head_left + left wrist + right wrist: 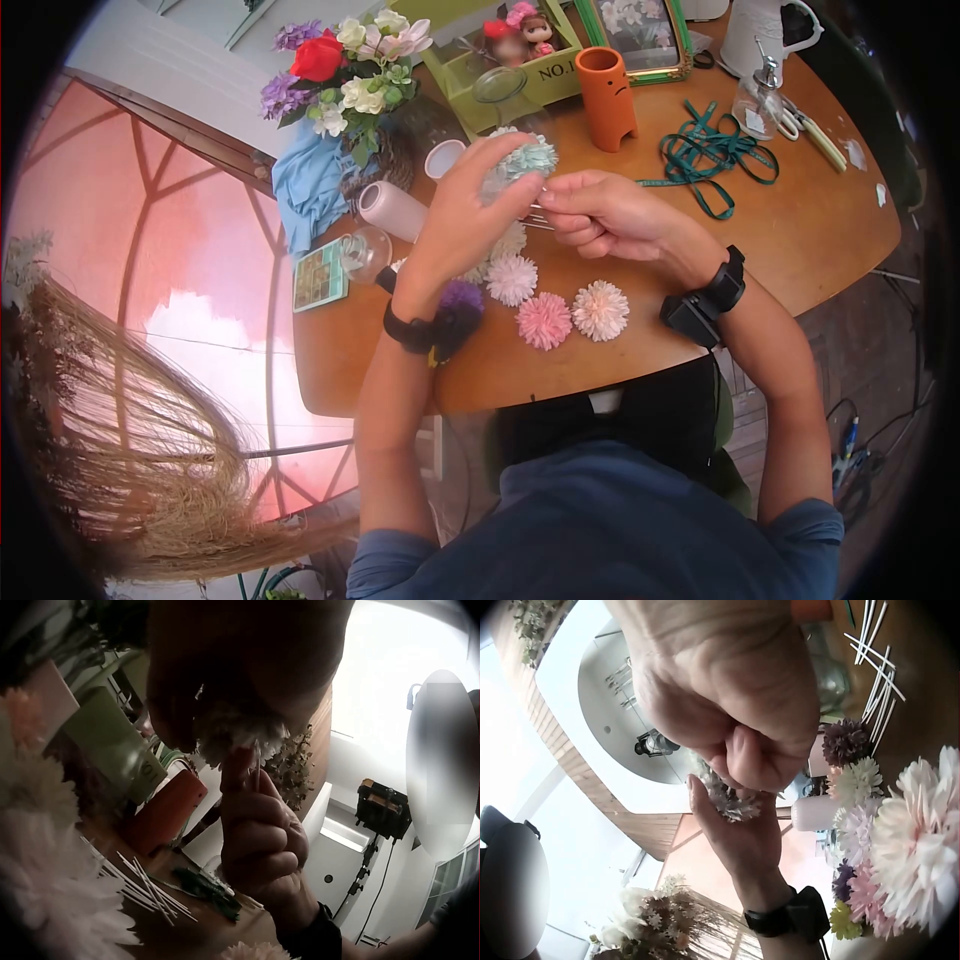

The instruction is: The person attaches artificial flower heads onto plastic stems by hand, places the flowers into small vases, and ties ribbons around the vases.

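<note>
Up over the table, my left hand (455,225) holds a pale mint pompom flower (530,158) with fingers and thumb around its head. A thin white stick (258,759) is pinched in my right hand (612,212), its tip right at the flower's underside. In the right wrist view, my right hand's curled fingers cover most of that stick. Below the hands lie a pink flower (545,320), a peach flower (601,310), a pale pink flower (512,280) and a purple flower (462,298). Several loose white sticks (883,697) lie on the wood.
Farther back stand an orange vase (606,105), a green box (470,95) with dolls and a bouquet (362,92). Green ribbon (710,150) and scissors (788,122) lie to the right. A pale pink bottle (392,208) and a clear glass (366,254) are on the left.
</note>
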